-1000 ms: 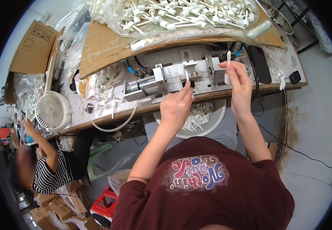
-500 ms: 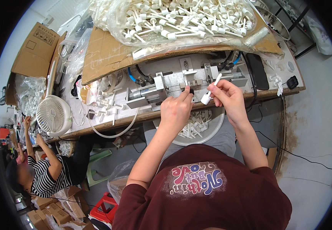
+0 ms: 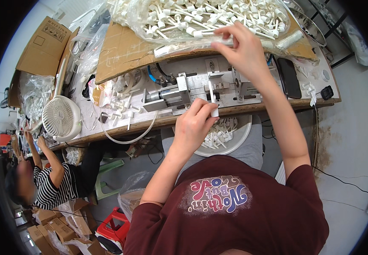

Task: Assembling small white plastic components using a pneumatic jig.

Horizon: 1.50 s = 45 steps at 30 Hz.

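Observation:
My left hand (image 3: 194, 125) pinches the near end of a white plastic stem with a cup-shaped end (image 3: 212, 95). That piece lies in the middle of a metal clamping fixture (image 3: 182, 91) at the bench's front edge. Above and beyond the fixture, my right hand (image 3: 245, 53) is stretched out with thumb and fingers apart. Its fingertips are beside the nearest pieces of a big heap of the same white stems (image 3: 218, 17), heaped in clear plastic on cardboard. Nothing shows between those fingers.
A white bowl (image 3: 245, 140) of stems rests on my lap under the bench edge. Loose white pieces (image 3: 122, 108) and a white fan (image 3: 61, 118) stand left; a black phone (image 3: 289, 78) lies right. A co-worker in a striped shirt (image 3: 50, 187) sits far left.
My right hand has gone from beside the fixture up to the heap and no longer holds a white stem. My left hand has drawn slightly nearer and now pinches the stem in the fixture.

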### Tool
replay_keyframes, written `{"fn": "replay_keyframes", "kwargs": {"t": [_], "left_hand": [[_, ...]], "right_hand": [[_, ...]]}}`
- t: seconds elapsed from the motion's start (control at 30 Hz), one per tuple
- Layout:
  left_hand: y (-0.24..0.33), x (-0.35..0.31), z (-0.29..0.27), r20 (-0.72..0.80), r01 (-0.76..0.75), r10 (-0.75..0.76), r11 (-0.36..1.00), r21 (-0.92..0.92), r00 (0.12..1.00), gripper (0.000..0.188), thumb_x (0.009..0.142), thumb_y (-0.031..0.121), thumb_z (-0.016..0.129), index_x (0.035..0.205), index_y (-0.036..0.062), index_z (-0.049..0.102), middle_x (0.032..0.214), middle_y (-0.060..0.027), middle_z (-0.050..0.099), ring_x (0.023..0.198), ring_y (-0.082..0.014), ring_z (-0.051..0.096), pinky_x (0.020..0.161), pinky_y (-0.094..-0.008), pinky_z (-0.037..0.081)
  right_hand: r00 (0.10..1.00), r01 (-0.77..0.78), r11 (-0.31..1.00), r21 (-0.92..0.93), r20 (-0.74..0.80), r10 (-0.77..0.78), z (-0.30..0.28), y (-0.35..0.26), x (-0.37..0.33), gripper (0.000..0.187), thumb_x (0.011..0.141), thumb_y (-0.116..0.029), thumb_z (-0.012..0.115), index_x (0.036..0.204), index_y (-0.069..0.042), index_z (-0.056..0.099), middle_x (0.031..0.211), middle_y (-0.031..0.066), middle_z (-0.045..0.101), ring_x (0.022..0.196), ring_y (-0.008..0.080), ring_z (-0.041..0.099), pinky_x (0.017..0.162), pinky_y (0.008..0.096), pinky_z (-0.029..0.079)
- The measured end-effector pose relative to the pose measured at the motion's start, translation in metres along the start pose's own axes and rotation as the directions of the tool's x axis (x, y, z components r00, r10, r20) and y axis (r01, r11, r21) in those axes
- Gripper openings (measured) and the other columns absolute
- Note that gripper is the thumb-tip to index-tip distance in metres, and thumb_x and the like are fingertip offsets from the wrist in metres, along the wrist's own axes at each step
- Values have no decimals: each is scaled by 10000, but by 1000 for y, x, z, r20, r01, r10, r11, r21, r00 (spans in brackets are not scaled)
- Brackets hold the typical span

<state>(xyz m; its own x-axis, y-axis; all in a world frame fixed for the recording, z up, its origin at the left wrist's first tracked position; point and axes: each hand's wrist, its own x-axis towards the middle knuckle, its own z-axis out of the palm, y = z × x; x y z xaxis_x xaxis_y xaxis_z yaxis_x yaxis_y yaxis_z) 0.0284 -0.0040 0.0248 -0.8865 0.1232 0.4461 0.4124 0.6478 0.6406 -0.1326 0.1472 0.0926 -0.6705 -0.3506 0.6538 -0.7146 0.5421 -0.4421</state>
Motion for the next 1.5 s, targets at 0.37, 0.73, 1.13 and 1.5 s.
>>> {"fn": "replay_keyframes", "kwargs": {"t": [0.37,0.73,1.13,1.5], "left_hand": [[-25,7,35,31,-97,92,921,378,995,263,691,101,782,944,82,715,1168,-64,692,696,-240,687,621,-323,541],[-25,16,33,69,-62,38,921,385,997,256,688,106,780,932,81,710,1201,-53,677,655,-248,684,604,-329,549],[-27,16,33,51,-82,68,936,343,996,272,690,90,779,954,67,716,1204,-67,677,666,-247,690,607,-330,553],[14,3,-8,-12,86,-92,964,-252,996,739,679,95,834,1351,74,527,1237,-132,633,869,-228,698,741,-338,570]], "right_hand": [[832,4,863,-505,481,278,42,41,92,373,732,34,623,1095,-27,565,1011,171,676,985,334,655,774,435,531],[866,71,935,-347,487,115,26,70,99,271,755,-151,699,953,19,628,922,159,681,840,311,660,752,401,518],[798,-548,299,781,382,467,-1,106,60,235,881,-260,734,974,-48,695,818,-36,627,664,21,570,556,177,480],[539,-817,-21,576,776,328,-23,-6,-74,203,907,-150,675,1056,-21,629,885,11,658,743,44,628,623,196,511]]}}
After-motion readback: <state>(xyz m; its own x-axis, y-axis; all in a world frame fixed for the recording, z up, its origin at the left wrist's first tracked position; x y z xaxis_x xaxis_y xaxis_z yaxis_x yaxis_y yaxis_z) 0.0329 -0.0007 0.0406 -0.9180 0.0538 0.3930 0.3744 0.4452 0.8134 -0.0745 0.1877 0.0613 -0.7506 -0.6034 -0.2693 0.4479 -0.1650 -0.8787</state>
